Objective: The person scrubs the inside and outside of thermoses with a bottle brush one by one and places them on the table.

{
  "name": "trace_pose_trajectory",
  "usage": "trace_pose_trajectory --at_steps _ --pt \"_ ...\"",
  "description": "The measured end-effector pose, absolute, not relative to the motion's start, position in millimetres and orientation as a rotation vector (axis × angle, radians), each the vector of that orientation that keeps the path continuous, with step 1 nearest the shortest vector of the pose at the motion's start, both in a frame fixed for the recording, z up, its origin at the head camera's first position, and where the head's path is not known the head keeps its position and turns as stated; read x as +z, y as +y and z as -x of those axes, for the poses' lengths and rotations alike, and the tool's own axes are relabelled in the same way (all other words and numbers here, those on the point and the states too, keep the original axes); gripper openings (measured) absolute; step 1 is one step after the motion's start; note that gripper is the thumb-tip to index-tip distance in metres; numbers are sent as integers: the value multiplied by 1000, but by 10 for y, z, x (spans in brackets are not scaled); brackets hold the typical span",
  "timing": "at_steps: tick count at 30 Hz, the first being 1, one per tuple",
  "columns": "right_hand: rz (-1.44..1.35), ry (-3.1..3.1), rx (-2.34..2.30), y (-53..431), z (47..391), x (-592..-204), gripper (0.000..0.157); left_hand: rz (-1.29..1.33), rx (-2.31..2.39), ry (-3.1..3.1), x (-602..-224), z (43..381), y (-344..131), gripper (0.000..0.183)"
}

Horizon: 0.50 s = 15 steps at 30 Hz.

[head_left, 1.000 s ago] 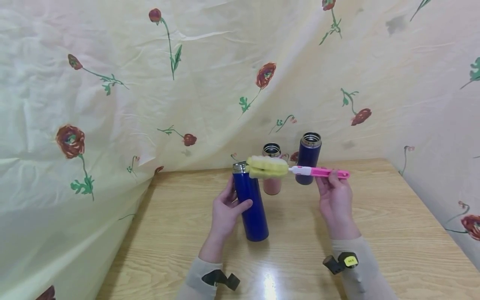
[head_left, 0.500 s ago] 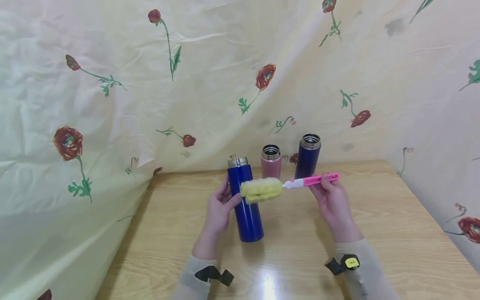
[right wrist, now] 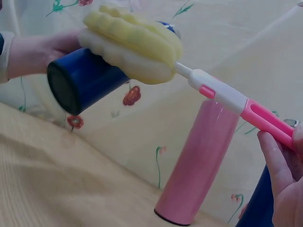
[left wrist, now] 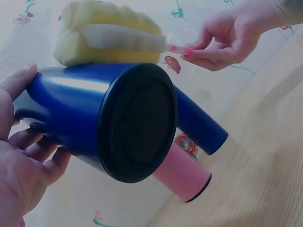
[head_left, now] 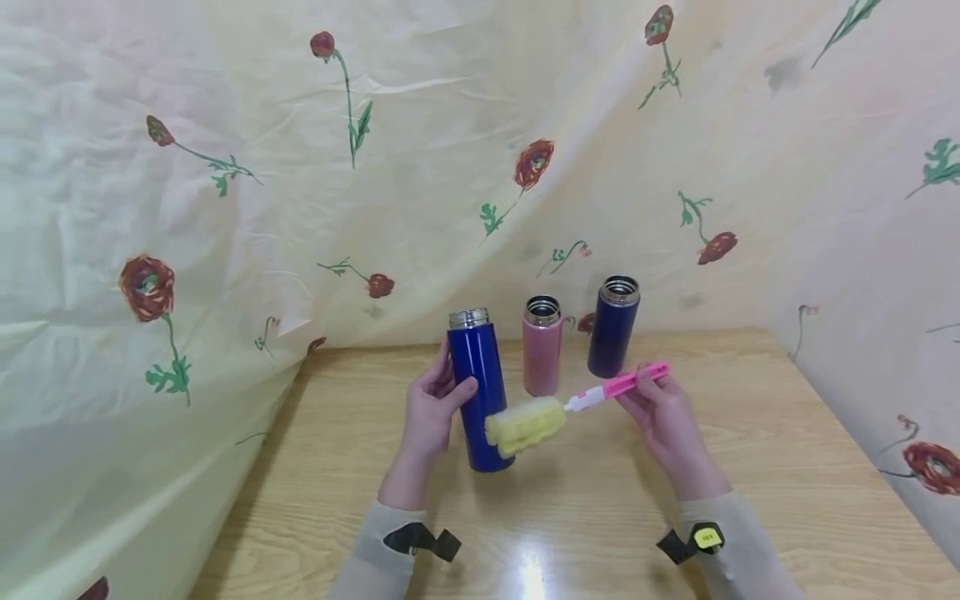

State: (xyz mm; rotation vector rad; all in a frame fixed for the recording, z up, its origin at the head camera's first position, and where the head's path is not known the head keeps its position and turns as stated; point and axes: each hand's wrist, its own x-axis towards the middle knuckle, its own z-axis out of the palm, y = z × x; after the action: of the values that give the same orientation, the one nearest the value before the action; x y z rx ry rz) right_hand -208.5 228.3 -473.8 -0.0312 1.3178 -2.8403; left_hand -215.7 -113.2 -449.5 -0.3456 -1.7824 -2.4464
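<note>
My left hand [head_left: 431, 412] grips a tall blue thermos bottle [head_left: 480, 375], its steel neck uncapped and tilted slightly left. In the left wrist view the black base of this bottle [left wrist: 137, 123] faces the camera. Between thumb and fingers, my right hand [head_left: 663, 421] pinches the pink handle of a sponge bottle brush [head_left: 618, 385]. The brush's yellow and white sponge head [head_left: 525, 423] lies alongside the lower wall of the blue bottle, overlapping it in the head view. The right wrist view shows the brush's white shaft section [right wrist: 220, 90] leading to the sponge.
Behind the hands, an uncapped pink bottle [head_left: 542, 350] and an uncapped dark blue bottle [head_left: 615, 329] stand upright on the wooden table [head_left: 315, 467]. A floral cloth [head_left: 420, 167] hangs along the back and sides.
The brush's sponge head has gone from the blue bottle's neck down to its lower side, the right hand moving down with it. The left hand and bottle have shifted a little left.
</note>
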Motion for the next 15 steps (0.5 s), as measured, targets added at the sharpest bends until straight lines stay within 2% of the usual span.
trace_pose_trajectory --at_steps 15 --pt "37 1637 -2651 2268 2019 -4926 3 177 -2413 -1704 -4439 2274 -1143 76"
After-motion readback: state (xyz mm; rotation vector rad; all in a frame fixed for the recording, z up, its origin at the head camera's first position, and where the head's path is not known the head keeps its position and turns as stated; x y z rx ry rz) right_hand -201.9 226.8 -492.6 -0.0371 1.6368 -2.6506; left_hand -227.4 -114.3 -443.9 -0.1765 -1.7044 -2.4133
